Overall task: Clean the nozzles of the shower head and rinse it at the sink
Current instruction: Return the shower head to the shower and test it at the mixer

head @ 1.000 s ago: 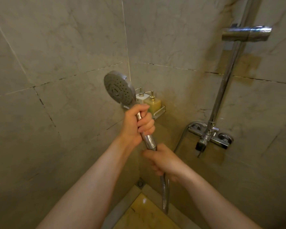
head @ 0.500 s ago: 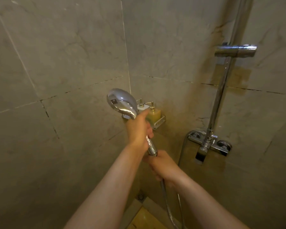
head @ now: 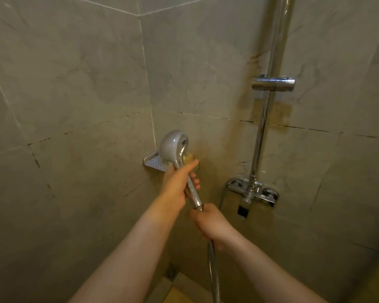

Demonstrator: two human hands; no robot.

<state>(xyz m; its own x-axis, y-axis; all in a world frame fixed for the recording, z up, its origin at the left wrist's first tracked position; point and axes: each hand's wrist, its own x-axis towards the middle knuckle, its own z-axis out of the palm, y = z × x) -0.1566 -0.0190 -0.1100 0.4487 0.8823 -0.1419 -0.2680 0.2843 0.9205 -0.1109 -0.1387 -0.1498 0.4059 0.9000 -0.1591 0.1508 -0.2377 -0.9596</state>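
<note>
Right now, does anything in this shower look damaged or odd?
Yes. The wall has a yellow-brown stain running down beside the chrome riser pipe, with a square patch of it under the empty holder. Dark broken spots dot the grout line. Nothing looks spilled.

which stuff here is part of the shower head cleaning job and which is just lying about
Part of the job:
- shower head, held by the left hand
- hose, gripped at the joint by the right hand

Just there:
- corner shelf
- yellow bottle
- mixer tap
- riser rail
</note>
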